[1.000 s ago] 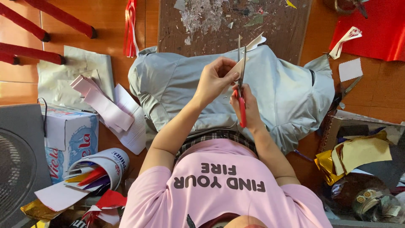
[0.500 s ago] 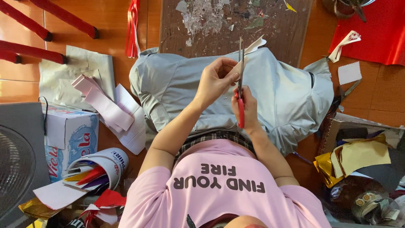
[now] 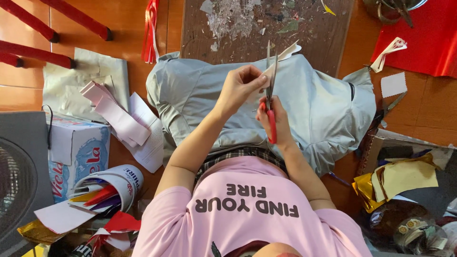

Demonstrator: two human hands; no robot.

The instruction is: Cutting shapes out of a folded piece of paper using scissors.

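The right hand point(image 3: 273, 119) has its grip clenched through the red handles of a pair of scissors point(image 3: 270, 90), whose grey blades point up toward twelve o'clock and stand slightly parted. The left hand point(image 3: 240, 88), just beside it at nine o'clock, pinches a pale piece of paper point(image 3: 285, 51) between thumb and fingertips, so its grip is grasping that sheet; the paper's free end pokes out at one o'clock from the blades, and the blades cross its lower part. Both hands hover over a grey cloth point(image 3: 323, 109) spread across the person's lap, which fills the middle of the view. Beyond the cloth at twelve o'clock lies a dark brown board point(image 3: 309, 24) speckled with scraps on the wooden floor. At nine o'clock from the hands, a bundle of pink and white paper strips point(image 3: 116, 114) rests on the floor touching the cloth's edge, with a white carton point(image 3: 78, 152) further out at eight o'clock and a tipped white bucket point(image 3: 114, 185) of coloured paper at seven o'clock. At two o'clock, well apart, a red sheet point(image 3: 419, 38) covers the floor, with a small white square of paper point(image 3: 393, 84) near it. At four o'clock sit gold foil pieces point(image 3: 404, 178) in an open box.
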